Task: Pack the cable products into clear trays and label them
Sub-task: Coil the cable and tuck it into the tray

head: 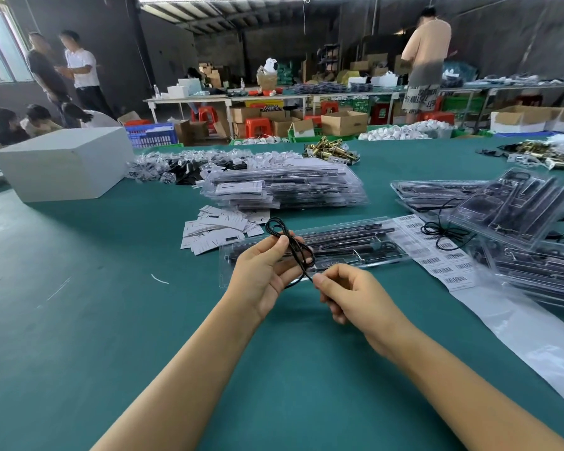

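My left hand holds a thin black cable looped into a small coil, with loops sticking up above my thumb. My right hand pinches the cable's loose end between thumb and forefinger just below the coil. Right behind both hands lies an open clear tray on the green table, with dark strips in its long slots. A sheet of barcode labels lies to the tray's right.
A stack of filled clear trays sits behind, with white paper cards in front of it. More trays and a loose black cable lie at right. A white box stands at far left. People work at tables behind.
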Available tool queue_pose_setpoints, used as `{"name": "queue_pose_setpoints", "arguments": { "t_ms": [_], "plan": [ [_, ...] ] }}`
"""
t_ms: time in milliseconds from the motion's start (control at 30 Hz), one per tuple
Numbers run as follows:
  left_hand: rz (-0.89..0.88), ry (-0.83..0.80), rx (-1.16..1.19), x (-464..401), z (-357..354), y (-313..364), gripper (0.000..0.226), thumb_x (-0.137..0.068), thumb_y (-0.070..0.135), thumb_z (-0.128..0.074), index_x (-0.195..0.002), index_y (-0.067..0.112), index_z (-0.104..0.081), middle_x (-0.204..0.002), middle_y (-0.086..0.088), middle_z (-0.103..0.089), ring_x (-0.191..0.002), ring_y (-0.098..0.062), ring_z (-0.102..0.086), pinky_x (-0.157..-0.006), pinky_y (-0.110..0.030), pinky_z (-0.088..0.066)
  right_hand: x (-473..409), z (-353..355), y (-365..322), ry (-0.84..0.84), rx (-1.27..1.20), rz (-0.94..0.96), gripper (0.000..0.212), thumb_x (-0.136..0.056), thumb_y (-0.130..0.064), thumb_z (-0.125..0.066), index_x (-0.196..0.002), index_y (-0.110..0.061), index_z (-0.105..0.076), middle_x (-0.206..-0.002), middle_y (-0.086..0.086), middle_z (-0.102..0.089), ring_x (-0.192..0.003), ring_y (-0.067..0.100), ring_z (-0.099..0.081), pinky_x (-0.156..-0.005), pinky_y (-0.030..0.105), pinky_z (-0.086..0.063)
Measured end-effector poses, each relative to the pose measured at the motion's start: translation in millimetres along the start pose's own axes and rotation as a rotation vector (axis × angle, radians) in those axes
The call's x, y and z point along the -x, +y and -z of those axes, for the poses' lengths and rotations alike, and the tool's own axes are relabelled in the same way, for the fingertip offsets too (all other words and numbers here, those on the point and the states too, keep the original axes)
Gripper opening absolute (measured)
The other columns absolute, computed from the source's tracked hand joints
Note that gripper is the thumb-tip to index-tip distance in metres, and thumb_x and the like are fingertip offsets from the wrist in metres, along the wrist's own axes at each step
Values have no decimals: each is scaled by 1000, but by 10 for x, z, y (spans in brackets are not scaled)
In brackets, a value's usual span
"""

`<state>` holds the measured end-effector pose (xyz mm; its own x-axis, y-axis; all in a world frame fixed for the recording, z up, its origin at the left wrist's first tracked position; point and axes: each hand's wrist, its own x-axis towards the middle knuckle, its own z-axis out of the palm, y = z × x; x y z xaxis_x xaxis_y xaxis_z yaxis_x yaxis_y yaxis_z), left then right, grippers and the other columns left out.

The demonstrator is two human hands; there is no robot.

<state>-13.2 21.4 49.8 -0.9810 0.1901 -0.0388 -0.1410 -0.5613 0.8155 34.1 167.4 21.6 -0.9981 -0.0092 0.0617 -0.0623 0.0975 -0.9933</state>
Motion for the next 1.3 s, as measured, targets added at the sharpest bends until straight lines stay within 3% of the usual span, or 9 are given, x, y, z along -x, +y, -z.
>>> {"name": "queue_pose_setpoints", "arguments": {
  "t_ms": [200, 400, 600, 800, 967, 1133, 1300],
  "plan": [
    [38, 65, 34, -10, -2, -45, 22, -99, 6, -45, -87, 1, -63, -77, -9, -69, -65, -21, -69, -58, -25, -57, -37, 88, -21, 13, -168, -46, 10, -83, -9, -71, -81, -5, -62, -62, 0, -60, -51, 9, -49, -48, 20, -42],
    [42, 29, -11, -25, 16, -42, 19, -99, 6, -45, -94, 1, -63, -80, -6, -68, -69, -19, -68, -57, -20, -54, -71, 193, -62, 84, -295, -19, 14, -81, 7, -67, -88, -5, -65, -71, 1, -62, -64, 10, -59, -59, 19, -51],
    [73, -80, -72, 0, -17, -60, 20, -99, 8, -45, -96, 3, -64, -76, -4, -66, -62, -13, -63, -51, -15, -47, -61, 163, -44, 93, -159, 84, 18, -79, 7, -70, -86, -10, -66, -65, -9, -65, -67, 6, -61, -63, 18, -51],
    [-22, -135, -334, 18, -25, -122, 21, -99, 1, -41, -96, -4, -61, -75, -9, -59, -56, -13, -54, -47, -15, -38, -24, 119, -61, 164, 70, 292, 29, -79, 1, -72, -95, -23, -66, -85, -11, -69, -78, 8, -65, -75, 18, -51],
    [-42, -236, -517, 38, -8, -125, 22, -99, 3, -45, -98, -6, -65, -75, -12, -59, -59, -14, -49, -51, -16, -36, 4, 113, -64, 157, 183, 364, 34, -81, -1, -71, -104, -25, -64, -90, -12, -68, -78, 6, -64, -74, 17, -50],
    [5, -144, -429, 62, -27, -102, 15, -94, 1, -53, -105, -7, -58, -78, -15, -64, -57, -20, -62, -47, -16, -40, 4, 115, -67, 156, 198, 374, 33, -81, -3, -72, -105, -24, -64, -91, -15, -68, -80, 5, -66, -77, 18, -52],
    [45, -111, -447, 70, -39, -72, 4, -93, 0, -55, -92, -3, -56, -71, -17, -63, -55, -20, -61, -47, -15, -40, 8, 105, -41, 167, 232, 362, 30, -83, -7, -72, -104, -25, -61, -89, -13, -66, -80, 4, -64, -76, 17, -50]
  ]
}}
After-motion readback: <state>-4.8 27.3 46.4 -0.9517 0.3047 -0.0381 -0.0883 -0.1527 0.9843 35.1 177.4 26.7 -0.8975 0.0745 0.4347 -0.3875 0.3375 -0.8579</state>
